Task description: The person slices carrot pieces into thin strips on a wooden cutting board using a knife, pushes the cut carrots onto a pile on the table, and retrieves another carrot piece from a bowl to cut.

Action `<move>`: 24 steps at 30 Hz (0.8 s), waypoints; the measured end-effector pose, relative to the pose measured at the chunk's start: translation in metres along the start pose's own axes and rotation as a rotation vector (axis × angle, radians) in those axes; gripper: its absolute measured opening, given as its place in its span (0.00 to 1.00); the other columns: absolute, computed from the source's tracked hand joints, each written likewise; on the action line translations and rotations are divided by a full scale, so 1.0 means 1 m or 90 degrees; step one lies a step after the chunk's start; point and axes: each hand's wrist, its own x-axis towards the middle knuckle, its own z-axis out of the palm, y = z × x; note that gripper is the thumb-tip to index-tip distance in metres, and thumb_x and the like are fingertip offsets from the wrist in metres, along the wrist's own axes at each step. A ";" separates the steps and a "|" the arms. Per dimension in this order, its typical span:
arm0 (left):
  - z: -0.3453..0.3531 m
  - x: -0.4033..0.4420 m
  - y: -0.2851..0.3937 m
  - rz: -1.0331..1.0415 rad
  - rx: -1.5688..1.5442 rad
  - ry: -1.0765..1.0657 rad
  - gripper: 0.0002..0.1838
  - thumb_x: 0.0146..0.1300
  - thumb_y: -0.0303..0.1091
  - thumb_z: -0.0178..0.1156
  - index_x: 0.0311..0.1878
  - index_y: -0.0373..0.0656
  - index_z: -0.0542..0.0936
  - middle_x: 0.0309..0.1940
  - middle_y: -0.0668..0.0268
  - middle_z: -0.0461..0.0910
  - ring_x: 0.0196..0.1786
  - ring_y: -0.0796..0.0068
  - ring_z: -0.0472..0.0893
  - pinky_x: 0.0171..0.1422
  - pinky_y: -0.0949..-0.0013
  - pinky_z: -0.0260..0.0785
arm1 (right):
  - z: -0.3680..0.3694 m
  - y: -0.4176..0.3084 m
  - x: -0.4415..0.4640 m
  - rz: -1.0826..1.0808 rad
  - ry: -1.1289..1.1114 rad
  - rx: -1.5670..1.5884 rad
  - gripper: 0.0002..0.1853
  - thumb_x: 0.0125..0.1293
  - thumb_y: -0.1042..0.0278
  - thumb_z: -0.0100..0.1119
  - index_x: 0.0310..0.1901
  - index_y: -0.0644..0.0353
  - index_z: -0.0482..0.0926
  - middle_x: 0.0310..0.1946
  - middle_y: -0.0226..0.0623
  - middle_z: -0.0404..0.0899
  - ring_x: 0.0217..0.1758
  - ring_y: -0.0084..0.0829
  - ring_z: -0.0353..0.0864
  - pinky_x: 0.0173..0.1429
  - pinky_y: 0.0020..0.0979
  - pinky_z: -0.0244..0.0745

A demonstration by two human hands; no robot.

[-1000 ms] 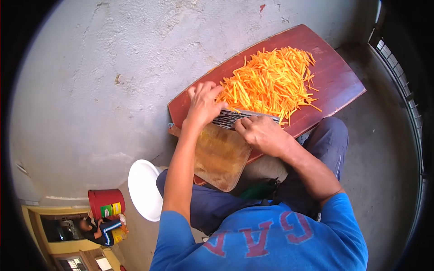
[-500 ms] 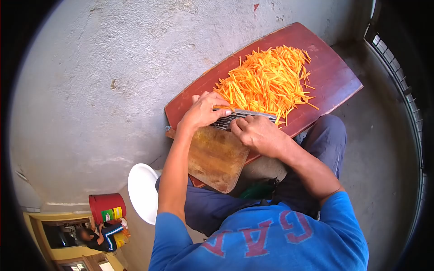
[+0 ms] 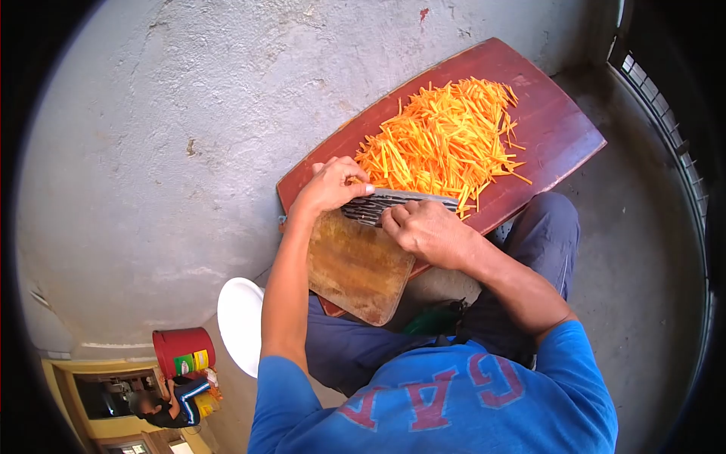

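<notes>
A large heap of thin orange strips [image 3: 446, 136] lies on a dark red board [image 3: 548, 125]. At its near edge is a wide blade with a dark, streaked pattern [image 3: 389, 203], beside a worn wooden cutting board [image 3: 359, 265]. My left hand [image 3: 333, 185] is at the blade's left end, thumb and fingers bent around the edge of the heap; whether it pinches any strips is hidden. My right hand [image 3: 427, 231] is closed on the blade's right part, knuckles up.
A white basin [image 3: 240, 325] stands left of my legs. Farther off at the lower left, a person [image 3: 170, 405] sits beside a red bucket [image 3: 184, 352]. A rough grey wall [image 3: 189, 151] runs behind the red board.
The blade and my right hand have shifted slightly left and nearer me. My left hand has drawn its fingers in; the orange strips seen in it half a second ago no longer show.
</notes>
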 end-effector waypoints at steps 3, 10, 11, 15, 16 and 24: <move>-0.008 0.000 0.004 -0.068 0.034 -0.068 0.09 0.77 0.37 0.76 0.47 0.41 0.95 0.47 0.63 0.91 0.56 0.60 0.89 0.75 0.53 0.67 | -0.001 -0.001 0.001 -0.005 -0.004 0.014 0.12 0.63 0.68 0.68 0.44 0.68 0.83 0.33 0.43 0.88 0.39 0.44 0.95 0.44 0.42 0.90; 0.007 0.001 -0.013 -0.093 -0.064 -0.005 0.09 0.76 0.36 0.75 0.47 0.40 0.95 0.48 0.61 0.92 0.54 0.58 0.90 0.74 0.53 0.69 | -0.003 0.001 0.000 0.007 -0.011 0.016 0.12 0.63 0.68 0.68 0.44 0.68 0.83 0.34 0.44 0.88 0.40 0.44 0.95 0.45 0.42 0.90; 0.006 -0.002 -0.010 -0.076 -0.063 -0.025 0.09 0.76 0.36 0.74 0.47 0.41 0.95 0.49 0.60 0.92 0.54 0.56 0.89 0.76 0.54 0.66 | -0.002 0.001 0.001 0.011 -0.015 0.018 0.12 0.63 0.68 0.68 0.44 0.68 0.83 0.34 0.44 0.88 0.40 0.44 0.95 0.45 0.42 0.90; 0.009 0.003 -0.020 -0.083 -0.009 -0.038 0.05 0.73 0.29 0.76 0.46 0.37 0.95 0.47 0.60 0.92 0.49 0.61 0.90 0.63 0.55 0.79 | 0.002 -0.001 0.000 -0.003 -0.021 0.010 0.12 0.63 0.68 0.67 0.43 0.68 0.82 0.34 0.44 0.88 0.40 0.44 0.95 0.44 0.42 0.90; 0.012 0.002 -0.021 -0.059 0.058 -0.014 0.05 0.73 0.28 0.76 0.47 0.37 0.94 0.47 0.60 0.92 0.49 0.60 0.90 0.62 0.54 0.79 | 0.002 -0.003 0.000 -0.006 -0.018 0.012 0.12 0.63 0.68 0.67 0.43 0.68 0.82 0.34 0.44 0.88 0.40 0.43 0.95 0.44 0.42 0.90; 0.020 -0.007 -0.018 -0.078 -0.111 0.167 0.13 0.73 0.21 0.74 0.59 0.35 0.94 0.49 0.57 0.93 0.50 0.64 0.92 0.57 0.60 0.83 | -0.001 0.000 -0.001 0.025 -0.022 0.053 0.12 0.63 0.69 0.67 0.45 0.67 0.83 0.34 0.45 0.89 0.39 0.47 0.95 0.42 0.46 0.90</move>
